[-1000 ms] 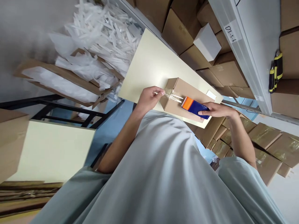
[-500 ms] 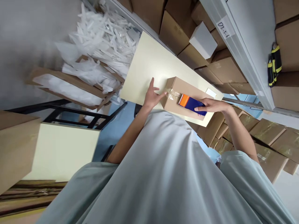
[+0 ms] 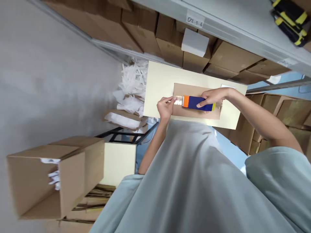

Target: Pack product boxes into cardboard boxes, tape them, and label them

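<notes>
A closed cardboard box (image 3: 179, 111) lies lengthwise on a cream tabletop (image 3: 157, 77). My right hand (image 3: 211, 97) is wrapped round a blue tape dispenser (image 3: 193, 102) with an orange front, which rests along the top of the box. A short strip of clear packing tape (image 3: 179, 100) shines between the dispenser and the box's left edge. At that edge my left hand (image 3: 166, 106) is closed, thumb and finger pinched at the tape's end. The fingertips partly cover what they grip.
Shelves with cardboard boxes (image 3: 225, 56) and a white box (image 3: 195, 42) run behind the table. Black-and-yellow tools (image 3: 290, 22) lie on the upper shelf. White paper scraps (image 3: 133, 77) heap at the left, an open carton (image 3: 73, 181) stands nearer, and stacked cartons (image 3: 286, 113) are at the right.
The view has turned and shifted. My left hand has gone from spread fingers to a pinch at the box's left edge. The dispenser now lies more in line with the box.
</notes>
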Demonstrator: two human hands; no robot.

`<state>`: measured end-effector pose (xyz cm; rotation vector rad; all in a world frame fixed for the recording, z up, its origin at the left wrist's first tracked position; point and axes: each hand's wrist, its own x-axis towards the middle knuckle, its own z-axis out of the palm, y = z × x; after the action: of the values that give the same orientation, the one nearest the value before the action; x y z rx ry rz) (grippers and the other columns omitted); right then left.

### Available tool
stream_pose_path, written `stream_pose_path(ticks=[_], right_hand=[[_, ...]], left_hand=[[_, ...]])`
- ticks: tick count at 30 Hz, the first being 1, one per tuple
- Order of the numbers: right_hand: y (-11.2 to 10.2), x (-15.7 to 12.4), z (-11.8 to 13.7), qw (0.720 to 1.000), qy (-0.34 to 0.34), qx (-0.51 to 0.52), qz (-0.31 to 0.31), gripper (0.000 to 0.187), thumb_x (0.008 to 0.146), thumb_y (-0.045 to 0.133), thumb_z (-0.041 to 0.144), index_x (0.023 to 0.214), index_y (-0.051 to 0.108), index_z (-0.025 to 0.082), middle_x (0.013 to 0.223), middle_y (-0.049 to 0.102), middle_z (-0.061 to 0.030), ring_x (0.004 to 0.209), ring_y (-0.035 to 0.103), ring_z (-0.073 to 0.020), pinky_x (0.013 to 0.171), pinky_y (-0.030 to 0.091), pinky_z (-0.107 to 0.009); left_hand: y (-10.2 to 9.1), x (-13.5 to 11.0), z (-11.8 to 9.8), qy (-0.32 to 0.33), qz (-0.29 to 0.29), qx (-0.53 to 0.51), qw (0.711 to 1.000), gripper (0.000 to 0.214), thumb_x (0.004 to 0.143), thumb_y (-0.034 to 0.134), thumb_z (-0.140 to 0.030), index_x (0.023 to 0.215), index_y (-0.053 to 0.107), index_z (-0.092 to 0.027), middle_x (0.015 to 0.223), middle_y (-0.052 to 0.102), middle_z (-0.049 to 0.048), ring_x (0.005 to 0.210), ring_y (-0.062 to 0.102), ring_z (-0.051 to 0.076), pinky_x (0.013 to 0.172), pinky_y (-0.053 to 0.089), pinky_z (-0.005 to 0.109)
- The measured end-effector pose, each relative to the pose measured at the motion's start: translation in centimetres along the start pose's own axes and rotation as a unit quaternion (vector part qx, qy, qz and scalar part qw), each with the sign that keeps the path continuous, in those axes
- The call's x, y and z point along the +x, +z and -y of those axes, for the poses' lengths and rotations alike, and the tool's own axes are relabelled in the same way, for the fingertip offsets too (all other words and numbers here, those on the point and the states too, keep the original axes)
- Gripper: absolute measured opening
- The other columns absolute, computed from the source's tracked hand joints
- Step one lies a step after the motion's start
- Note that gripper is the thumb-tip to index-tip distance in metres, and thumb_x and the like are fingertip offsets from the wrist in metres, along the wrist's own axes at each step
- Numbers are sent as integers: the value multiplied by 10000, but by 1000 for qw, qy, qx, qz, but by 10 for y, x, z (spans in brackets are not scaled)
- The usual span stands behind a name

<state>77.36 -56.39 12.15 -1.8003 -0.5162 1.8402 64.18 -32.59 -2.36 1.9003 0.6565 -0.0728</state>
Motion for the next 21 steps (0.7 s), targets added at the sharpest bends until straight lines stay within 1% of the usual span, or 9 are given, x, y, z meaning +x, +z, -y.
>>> stream_pose_path(ticks=[3,6,7,9,11,12,14,16,21], right_hand=[[0,-22,-15,1000,18,10,-16,653,783,925,826,839,801,187,850,815,-99,907,796,-270,798,633,-367],[0,-71,-60,996,67,35,-38,641,855,912,749,775,774,128,889,830,-101,964,812,-242,827,601,-318],[0,-91,-79,994,86,39,-61,683,904,845,764,735,750,109,904,833,-101,973,812,-225,825,581,-301],[2,-132,-119,982,133,38,-127,855,1014,550,829,633,673,73,926,827,-102,977,805,-190,796,531,-283],[3,-165,-154,967,182,37,-176,984,1026,209,822,548,585,50,913,802,-97,980,794,-166,757,487,-296],[3,-175,-169,959,202,45,-193,993,1017,161,819,528,560,52,899,796,-99,981,792,-170,741,481,-299],[4,-182,-191,949,220,62,-217,987,1034,219,826,522,554,52,902,795,-106,998,794,-182,735,483,-293],[3,-175,-209,946,204,68,-241,957,1036,401,859,559,607,55,944,812,-125,1028,806,-209,759,514,-283],[3,-133,-241,938,134,37,-317,809,805,816,932,846,811,124,1024,853,-122,1116,827,-321,876,629,-382]], left_hand=[[-1,-2,-3,-4,-4,21,1000,279,938,817,-418,1030,901,-167,1001,823,58,911,726,187,838,570,287],[2,-3,-2,-5,-17,39,999,249,940,811,-390,1007,887,-163,1020,826,61,987,746,200,910,587,303],[4,-2,0,-2,-21,42,999,235,944,807,-378,999,884,-164,1031,828,62,1008,752,204,933,593,312],[8,0,4,6,-28,40,999,208,947,800,-351,992,882,-164,1050,836,64,1034,765,210,974,609,334],[12,2,7,9,-33,38,999,201,943,800,-328,1020,884,-163,1061,844,64,1038,775,215,995,624,355],[14,2,8,8,-34,41,999,207,939,802,-320,1041,884,-159,1062,846,64,1035,778,216,994,630,361],[18,2,6,5,-34,52,998,220,932,804,-308,1061,882,-148,1053,848,66,1032,783,218,983,640,357],[20,1,2,7,-38,60,997,209,925,804,-294,1038,879,-135,1026,846,70,1028,789,222,977,646,351],[23,-1,-2,8,-54,67,996,171,920,808,-268,1012,872,-139,1011,851,82,1057,811,254,980,673,385]])
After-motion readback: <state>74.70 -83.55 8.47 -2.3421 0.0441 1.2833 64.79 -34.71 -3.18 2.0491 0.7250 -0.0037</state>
